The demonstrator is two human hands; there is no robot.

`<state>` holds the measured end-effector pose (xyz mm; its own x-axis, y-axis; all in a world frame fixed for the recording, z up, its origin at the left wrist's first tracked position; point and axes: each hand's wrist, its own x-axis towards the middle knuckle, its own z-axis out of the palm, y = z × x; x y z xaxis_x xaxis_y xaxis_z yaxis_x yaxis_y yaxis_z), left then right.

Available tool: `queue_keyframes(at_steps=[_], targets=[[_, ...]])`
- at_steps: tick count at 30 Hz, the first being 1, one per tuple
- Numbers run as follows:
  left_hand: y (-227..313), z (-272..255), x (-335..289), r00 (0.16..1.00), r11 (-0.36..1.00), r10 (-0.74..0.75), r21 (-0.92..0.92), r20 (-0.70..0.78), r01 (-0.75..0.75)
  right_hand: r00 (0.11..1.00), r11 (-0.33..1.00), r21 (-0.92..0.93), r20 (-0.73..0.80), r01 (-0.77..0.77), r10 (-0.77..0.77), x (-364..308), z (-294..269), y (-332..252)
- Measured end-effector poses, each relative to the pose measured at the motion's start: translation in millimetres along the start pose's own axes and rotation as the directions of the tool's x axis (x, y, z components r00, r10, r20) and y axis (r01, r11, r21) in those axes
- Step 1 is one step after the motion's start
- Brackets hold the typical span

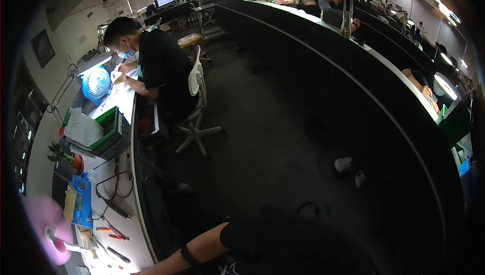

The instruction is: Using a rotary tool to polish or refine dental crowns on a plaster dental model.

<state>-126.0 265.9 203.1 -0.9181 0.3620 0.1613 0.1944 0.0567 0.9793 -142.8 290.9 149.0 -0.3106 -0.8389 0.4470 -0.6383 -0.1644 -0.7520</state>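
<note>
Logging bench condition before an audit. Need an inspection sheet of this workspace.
Surface: pale bench, brightly lit at its near end.
Job's things: black handpiece, dark pen-shaped tool, orange handle, all lying on the bench.
Clutter: blue mat with small items, potted plant, green-and-black bin with white sheets, pink fan.
Hands: one forearm with a dark band at the lower edge; neither hand in view.
Cables: dark cable loops on the bench, seemingly to the handpiece.
Surroundings: masked co-worker on a white chair, lamp and blue fan nearby.
</note>
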Motion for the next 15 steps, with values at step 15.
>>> queue_keyframes(at_steps=[15], targets=[[-13, -52, -75, 0.992, 0.998, -0.052, -0.050, -0.117, 0.046, 0.992, 0.993, -0.071, 0.092, 0.094, -0.087, 9, -1, -11]])
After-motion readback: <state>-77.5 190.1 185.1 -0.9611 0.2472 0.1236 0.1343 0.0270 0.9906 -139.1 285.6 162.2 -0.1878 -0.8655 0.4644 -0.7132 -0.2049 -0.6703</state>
